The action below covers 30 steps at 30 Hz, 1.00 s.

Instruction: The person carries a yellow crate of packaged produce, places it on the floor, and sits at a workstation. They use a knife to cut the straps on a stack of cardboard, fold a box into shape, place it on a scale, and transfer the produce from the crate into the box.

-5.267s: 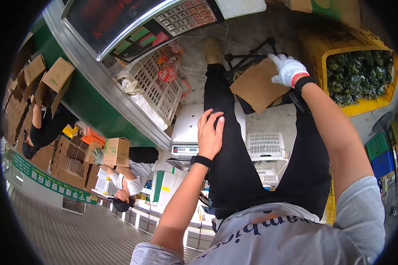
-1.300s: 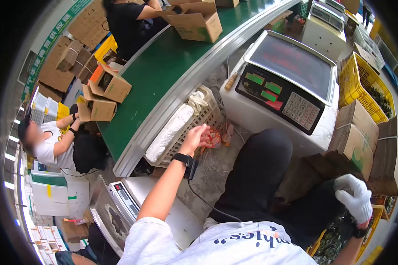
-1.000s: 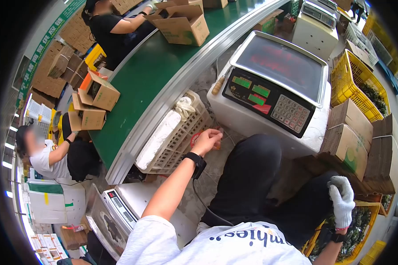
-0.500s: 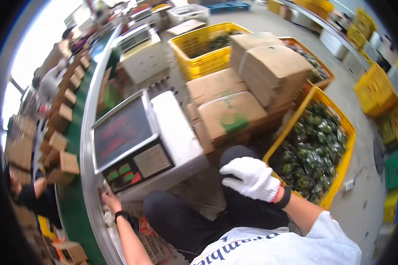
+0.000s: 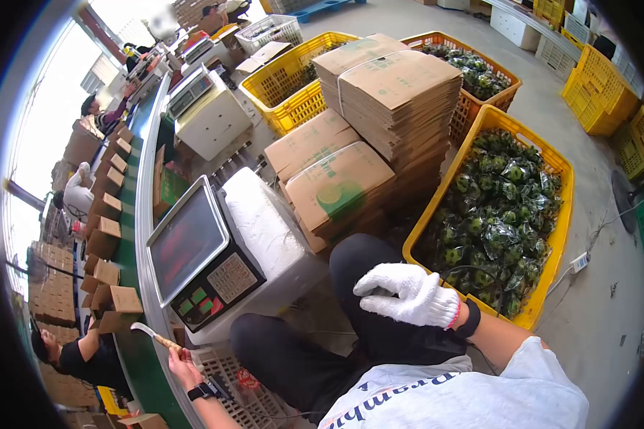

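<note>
My left hand, bare with a dark watch at the wrist, is closed around the wooden handle of a curved knife. The pale hooked blade reaches over the edge of the green conveyor belt. Just beyond that hand, a digital scale rests tilted against a white foam box. My right hand wears a white knit glove and hovers at my right thigh, fingers loosely curved and apart from the thumb, with nothing in it. To its right stands a yellow crate full of plastic-wrapped green produce.
Flattened cardboard boxes are stacked ahead. Behind them stand another yellow crate and an orange crate. Open cartons line the belt. A co-worker in black is across it. A white basket sits below my left hand.
My left hand has come down and back from beside the scale, and the curved knife now shows in it. The right hand stays near my thigh. The view has shifted slightly.
</note>
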Each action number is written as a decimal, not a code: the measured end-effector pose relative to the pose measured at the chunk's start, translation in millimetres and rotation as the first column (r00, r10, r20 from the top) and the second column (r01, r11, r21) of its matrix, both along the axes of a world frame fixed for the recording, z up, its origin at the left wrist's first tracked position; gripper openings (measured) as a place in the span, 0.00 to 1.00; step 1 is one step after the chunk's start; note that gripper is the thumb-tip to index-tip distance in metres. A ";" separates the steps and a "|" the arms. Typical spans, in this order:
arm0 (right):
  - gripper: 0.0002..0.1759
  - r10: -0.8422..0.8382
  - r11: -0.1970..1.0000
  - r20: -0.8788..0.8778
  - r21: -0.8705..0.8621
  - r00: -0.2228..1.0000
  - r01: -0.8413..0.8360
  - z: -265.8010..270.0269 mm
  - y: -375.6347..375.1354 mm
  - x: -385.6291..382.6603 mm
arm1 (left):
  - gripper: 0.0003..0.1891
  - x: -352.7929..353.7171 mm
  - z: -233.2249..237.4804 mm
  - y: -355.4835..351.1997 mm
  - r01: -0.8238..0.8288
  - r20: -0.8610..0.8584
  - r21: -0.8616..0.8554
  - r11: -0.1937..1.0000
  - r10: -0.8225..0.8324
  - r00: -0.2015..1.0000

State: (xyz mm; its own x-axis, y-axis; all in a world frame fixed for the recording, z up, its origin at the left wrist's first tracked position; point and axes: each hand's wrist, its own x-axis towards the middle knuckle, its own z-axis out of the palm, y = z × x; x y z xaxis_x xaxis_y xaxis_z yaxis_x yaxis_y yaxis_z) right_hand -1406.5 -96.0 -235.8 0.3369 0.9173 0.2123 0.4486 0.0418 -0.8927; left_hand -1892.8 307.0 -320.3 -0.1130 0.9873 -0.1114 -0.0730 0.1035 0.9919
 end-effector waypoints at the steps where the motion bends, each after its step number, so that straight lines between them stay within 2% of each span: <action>1: 0.13 0.000 1.000 -0.071 -0.024 0.997 -0.002 0.7 -1.5 -1.2 | 0.10 16.3 39.6 -32.2 0.093 0.041 0.033 0.995 -0.094 0.995; 2: 0.14 0.021 1.000 -0.123 -0.014 0.992 -0.023 1.1 0.0 -2.1 | 0.11 33.8 75.0 -58.4 0.148 0.046 0.095 0.984 -0.153 0.987; 4: 0.15 0.122 0.992 -0.173 0.006 0.977 -0.123 8.4 11.6 -3.2 | 0.19 83.8 155.4 -105.9 0.219 0.107 0.010 0.976 -0.219 0.970; 5: 0.17 0.198 0.980 -0.213 0.020 0.957 -0.198 15.3 19.2 -3.5 | 0.21 102.2 189.0 -120.7 0.404 0.113 0.040 0.914 -0.406 0.907; 6: 0.20 0.266 0.963 -0.271 0.032 0.925 -0.268 25.6 27.4 -5.1 | 0.22 125.7 223.9 -135.7 0.517 0.025 0.059 0.854 -0.519 0.854; 7: 0.26 0.333 0.941 -0.291 0.038 0.897 -0.337 38.1 37.4 -5.2 | 0.23 148.7 250.3 -138.9 0.640 -0.029 0.078 0.764 -0.640 0.768; 8: 0.31 0.387 0.919 -0.307 0.048 0.870 -0.392 45.7 48.0 -7.1 | 0.23 172.2 280.4 -149.5 0.730 -0.111 0.024 0.683 -0.724 0.681; 9: 0.35 0.434 0.900 -0.272 0.090 0.859 -0.426 63.3 57.5 -7.4 | 0.22 200.0 303.2 -148.3 0.890 -0.137 -0.040 0.453 -0.885 0.445; 10: 0.36 0.447 0.893 -0.384 0.250 0.808 -0.375 82.8 75.4 -14.9 | 0.24 255.6 330.8 -165.4 0.945 -0.263 -0.148 0.291 -0.933 0.246; 11: 0.35 0.446 0.890 -0.495 0.333 0.746 -0.311 80.8 88.0 -17.7 | 0.24 279.1 337.5 -166.3 0.960 -0.260 -0.208 0.185 -0.957 0.128; 12: 0.35 0.462 0.886 -0.616 0.338 0.638 -0.316 105.1 89.3 -17.9 | 0.23 302.4 339.2 -167.3 0.972 -0.229 -0.227 0.059 -0.973 0.005; 13: 0.34 0.469 0.875 -0.768 0.469 0.436 -0.116 109.9 90.4 -29.2 | 0.22 322.8 334.1 -171.6 0.976 -0.186 -0.217 0.006 -0.982 -0.036; 15: 0.34 0.505 0.825 -0.730 0.566 0.461 -0.008 130.4 79.7 -31.1 | 0.22 352.9 313.9 -183.1 0.970 -0.086 -0.194 -0.144 -0.983 -0.163; 17: 0.33 0.459 0.839 -0.790 0.536 0.405 0.094 119.4 73.4 -20.0 | 0.21 372.1 282.7 -188.3 0.980 0.037 -0.100 -0.173 -0.985 -0.170; 18: 0.31 0.371 0.873 -0.829 0.465 0.418 0.146 99.4 67.5 -6.7 | 0.21 378.2 270.2 -191.9 0.982 0.068 -0.100 -0.162 -0.985 -0.156; 19: 0.26 0.125 0.877 -0.716 0.404 0.686 0.261 82.7 66.9 -0.7 | 0.23 382.9 256.4 -195.4 0.984 0.057 -0.097 -0.149 -0.988 -0.144; 20: 0.25 0.378 0.875 -0.854 0.456 0.357 0.164 102.6 56.9 2.6 | 0.26 387.5 243.9 -198.6 0.982 -0.033 -0.167 -0.086 -0.995 -0.093; 21: 0.25 0.156 0.905 -0.858 0.322 0.489 0.276 88.0 55.9 20.3 | 0.29 391.3 228.4 -197.7 0.982 -0.098 -0.183 -0.039 -0.994 -0.057; 23: 0.24 -0.050 0.919 -0.676 0.257 0.735 0.299 80.2 48.6 50.0 | 0.29 404.9 182.1 -179.7 0.974 -0.160 -0.203 0.099 -0.985 0.066; 25: 0.21 -0.244 0.948 -0.474 0.067 0.846 0.311 60.5 39.0 83.9 | 0.24 417.9 123.3 -152.0 0.965 -0.404 -0.159 0.210 -0.905 0.131; 26: 0.21 -0.275 0.958 -0.376 -0.025 0.885 0.286 48.4 37.1 97.7 | 0.24 420.3 107.9 -145.8 0.957 -0.597 -0.075 0.279 -0.781 0.181; 27: 0.20 -0.292 0.956 -0.270 -0.116 0.917 0.270 36.2 37.5 108.6 | 0.24 425.3 88.7 -136.7 0.961 -0.756 0.002 0.277 -0.628 0.183; 28: 0.20 -0.287 0.956 -0.201 -0.112 0.937 0.269 24.3 39.2 114.0 | 0.25 426.8 77.6 -138.6 0.936 -0.829 0.080 0.343 -0.499 0.254; 29: 0.20 -0.282 0.957 -0.131 -0.114 0.950 0.269 10.7 40.2 118.7 | 0.26 435.7 73.7 -134.7 0.935 -0.844 -0.009 0.354 -0.505 0.183; 30: 0.20 -0.268 0.963 -0.054 -0.027 0.962 0.267 -14.0 44.0 128.6 | 0.27 443.6 72.0 -133.6 0.930 -0.868 0.009 0.369 -0.459 0.190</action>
